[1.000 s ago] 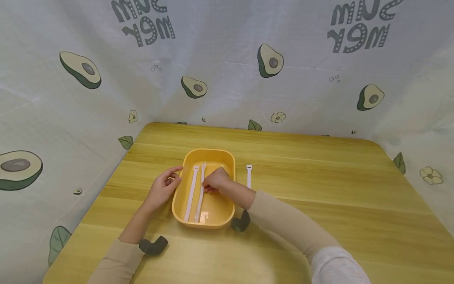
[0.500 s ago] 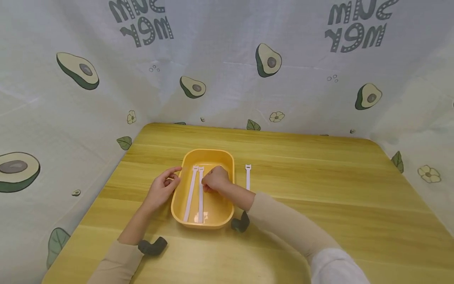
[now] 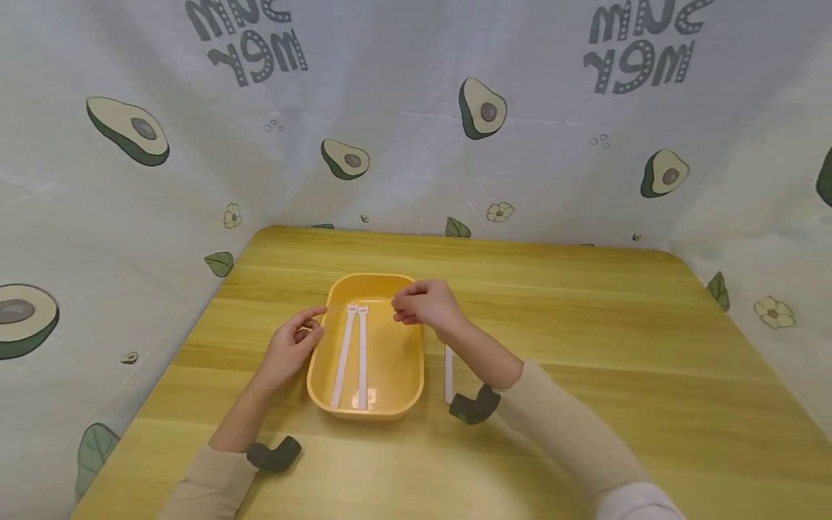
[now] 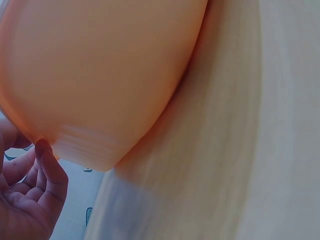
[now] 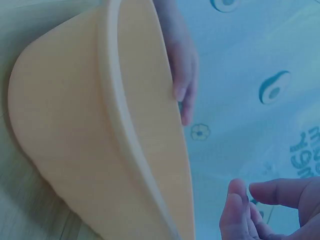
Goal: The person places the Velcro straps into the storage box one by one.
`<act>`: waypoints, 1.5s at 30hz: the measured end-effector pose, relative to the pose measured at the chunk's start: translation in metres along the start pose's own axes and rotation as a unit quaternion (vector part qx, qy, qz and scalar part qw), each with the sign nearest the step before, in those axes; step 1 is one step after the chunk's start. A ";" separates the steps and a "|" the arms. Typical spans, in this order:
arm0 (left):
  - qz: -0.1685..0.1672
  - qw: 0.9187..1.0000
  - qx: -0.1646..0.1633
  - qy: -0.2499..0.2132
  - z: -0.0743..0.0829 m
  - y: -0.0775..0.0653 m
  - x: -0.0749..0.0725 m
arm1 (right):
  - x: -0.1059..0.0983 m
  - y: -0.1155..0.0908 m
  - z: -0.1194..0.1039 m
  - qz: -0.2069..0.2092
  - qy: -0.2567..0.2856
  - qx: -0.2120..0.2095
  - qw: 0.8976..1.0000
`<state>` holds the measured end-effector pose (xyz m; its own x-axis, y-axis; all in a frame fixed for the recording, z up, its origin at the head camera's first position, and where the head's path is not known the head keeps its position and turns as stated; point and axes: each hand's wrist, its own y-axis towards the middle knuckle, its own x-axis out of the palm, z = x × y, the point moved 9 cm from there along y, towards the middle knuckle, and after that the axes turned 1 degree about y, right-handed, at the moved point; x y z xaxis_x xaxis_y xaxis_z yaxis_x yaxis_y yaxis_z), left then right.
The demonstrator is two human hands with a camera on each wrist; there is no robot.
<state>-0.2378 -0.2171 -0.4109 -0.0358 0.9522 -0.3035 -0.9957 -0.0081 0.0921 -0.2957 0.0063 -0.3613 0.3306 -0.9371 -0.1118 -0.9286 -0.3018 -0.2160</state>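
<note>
Two white slotted cable straps lie lengthwise in the yellow tray (image 3: 422, 375): one strap (image 3: 343, 361) on the left, slightly slanted, and a second strap (image 3: 362, 361) beside it, their heads nearly touching at the far end. A third white strap (image 3: 448, 375) is on the table right of the tray, its upper part hidden behind my right arm. My left hand (image 3: 292, 347) holds the tray's left rim between thumb and finger, also seen in the left wrist view. Over the right rim hovers my right hand (image 3: 429, 303). Its fingers are loosely bent, thumb and index apart, holding nothing.
The wooden table (image 3: 585, 347) extends to the right and behind the tray. A white curtain (image 3: 403, 94) printed with avocados hangs around its back and sides. Dark curved pieces sit at the left wrist (image 3: 273, 453) and the right wrist (image 3: 474, 406).
The second strap has been laid flat in the tray, and my right hand has let go of it. That hand has risen and shifted right to the rim. The left hand stays put.
</note>
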 end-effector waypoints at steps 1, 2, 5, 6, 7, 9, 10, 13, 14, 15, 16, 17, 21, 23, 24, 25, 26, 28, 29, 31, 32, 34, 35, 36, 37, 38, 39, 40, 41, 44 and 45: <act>0.001 1.000 0.000 0.001 0.000 0.000 -0.001 | -0.004 -0.001 0.000 0.002 0.002 -0.001 1.000; 0.003 1.000 -0.001 0.004 0.000 -0.001 -0.002 | -0.008 -0.002 0.000 0.004 0.002 -0.002 1.000; 0.007 1.000 -0.002 0.007 0.000 -0.002 -0.005 | -0.021 -0.003 0.006 0.011 0.008 0.001 1.000; 0.007 1.000 -0.002 0.009 0.000 -0.002 -0.006 | -0.025 -0.003 0.009 0.015 0.010 0.003 1.000; 0.008 1.000 -0.002 0.011 0.000 -0.002 -0.007 | -0.030 -0.003 0.012 0.019 0.012 0.006 1.000; 0.009 1.000 -0.001 0.012 0.000 -0.002 -0.007 | -0.040 -0.004 0.019 0.028 0.015 0.012 0.999; 0.008 1.000 -0.001 0.013 -0.001 -0.002 -0.007 | -0.044 -0.004 0.023 0.033 0.016 0.017 0.999; 0.010 1.000 -0.002 0.012 -0.001 -0.003 -0.007 | -0.054 -0.005 0.036 0.043 0.019 0.035 0.998; 0.011 1.000 -0.003 0.011 -0.001 -0.003 -0.007 | -0.057 -0.005 0.040 0.045 0.020 0.041 0.998; 0.011 1.000 -0.004 0.011 -0.001 -0.003 -0.007 | -0.060 -0.005 0.044 0.048 0.022 0.046 0.998; 0.011 1.000 -0.005 0.011 -0.001 -0.003 -0.008 | -0.062 -0.005 0.047 0.049 0.021 0.050 0.997; 0.012 1.000 -0.006 0.011 -0.001 -0.003 -0.008 | -0.064 -0.005 0.051 0.050 0.020 0.053 0.997; 0.011 1.000 -0.008 0.011 0.000 -0.003 -0.008 | -0.071 -0.003 0.061 0.059 0.019 0.054 0.997; 0.010 1.000 -0.008 0.009 0.001 -0.003 -0.008 | -0.074 -0.002 0.065 0.063 0.017 0.050 0.997; 0.009 1.000 -0.008 0.008 0.000 -0.003 -0.007 | -0.076 -0.001 0.066 0.066 0.016 0.049 0.996; 0.008 1.000 -0.008 0.006 0.000 -0.003 -0.007 | -0.077 -0.001 0.068 0.070 0.016 0.048 0.996; 0.008 1.000 -0.008 0.005 0.000 -0.003 -0.007 | -0.078 0.000 0.070 0.073 0.016 0.049 0.996; 0.006 1.000 -0.009 0.002 0.000 -0.003 -0.006 | -0.080 0.001 0.074 0.076 0.011 0.051 0.996; 0.006 1.000 -0.009 0.002 0.000 -0.003 -0.005 | -0.081 0.001 0.076 0.077 0.008 0.052 0.996; 0.005 1.000 -0.009 0.002 0.000 -0.002 -0.004 | -0.083 0.002 0.079 0.082 -0.002 0.054 0.995; 0.004 1.000 -0.009 0.003 0.000 -0.002 -0.004 | -0.084 0.003 0.081 0.086 -0.010 0.054 0.995; 0.004 1.000 -0.010 0.004 0.000 -0.002 -0.003 | -0.086 0.003 0.082 0.094 -0.034 0.051 0.994; 0.003 1.000 -0.009 0.005 0.001 -0.002 -0.003 | -0.087 0.003 0.083 0.100 -0.049 0.050 0.993; 0.003 1.000 -0.009 0.005 0.001 -0.002 -0.003 | -0.087 0.003 0.083 0.106 -0.064 0.049 0.991; 0.003 1.000 -0.009 0.005 0.001 -0.002 -0.002 | -0.088 0.002 0.083 0.111 -0.080 0.048 0.989; 0.002 1.000 -0.008 0.004 0.001 -0.002 -0.002 | -0.088 0.001 0.082 0.116 -0.094 0.046 0.988; 0.002 1.000 -0.008 0.004 0.002 -0.002 -0.001 | -0.089 0.000 0.082 0.120 -0.109 0.043 0.986; 0.002 1.000 -0.008 0.004 0.002 -0.001 -0.001 | -0.089 0.000 0.081 0.124 -0.127 0.040 0.983; 0.001 1.000 -0.007 0.004 0.002 -0.001 -0.001 | -0.089 -0.001 0.080 0.129 -0.140 0.038 0.981; 0.000 1.000 -0.006 0.004 0.002 0.000 0.000 | -0.088 -0.002 0.078 0.136 -0.176 0.026 0.975; -0.001 1.000 -0.005 0.005 0.002 0.000 0.001 | -0.087 -0.003 0.078 0.139 -0.189 0.022 0.972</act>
<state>-0.2375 -0.2157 -0.4093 -0.0349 0.9491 -0.3132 -0.9965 -0.0093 0.0829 -0.3089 0.1025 -0.4265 0.1133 -0.8478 -0.5181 -0.9855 -0.0297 -0.1670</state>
